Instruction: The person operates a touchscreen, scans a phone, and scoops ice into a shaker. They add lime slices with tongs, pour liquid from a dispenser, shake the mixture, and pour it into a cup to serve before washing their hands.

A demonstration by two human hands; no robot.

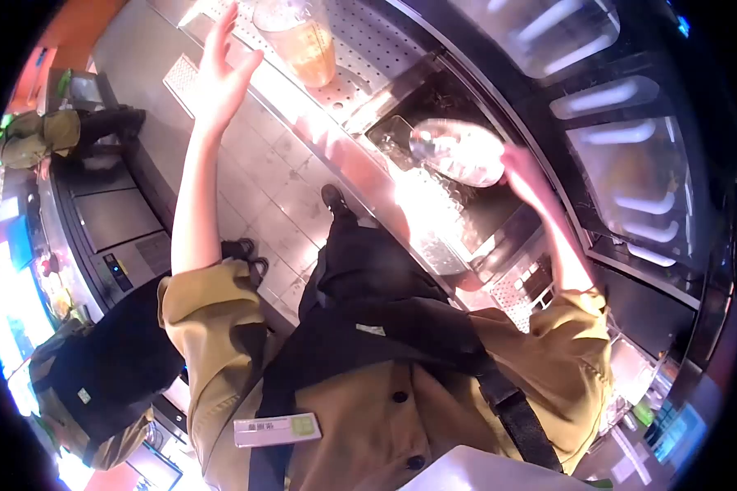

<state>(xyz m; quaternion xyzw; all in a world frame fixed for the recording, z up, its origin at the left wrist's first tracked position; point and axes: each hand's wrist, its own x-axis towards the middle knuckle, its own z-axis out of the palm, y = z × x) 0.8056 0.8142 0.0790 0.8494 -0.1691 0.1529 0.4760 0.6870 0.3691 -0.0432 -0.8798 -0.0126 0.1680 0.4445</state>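
Observation:
My right hand (pixel 517 170) grips a clear plastic ice scoop (pixel 458 151), which is blurred and shiny under the glare. The scoop is over the steel ice well (pixel 508 233), above a bright heap of ice (pixel 438 214). What the scoop contains is hard to make out. On the other side, my left hand (pixel 223 82) is raised with its fingers stretched and thumb apart, holding nothing. Beside it, a clear jug (pixel 303 41) with orange contents stands on the perforated steel drip tray (pixel 364 57).
Clear lidded bins (pixel 630 176) line the counter's far side. A steel counter edge (pixel 327 135) runs in front of my body, over a tiled floor (pixel 258 180). To the left are one person (pixel 57 135) at the back and another in dark clothing (pixel 110 368) nearby.

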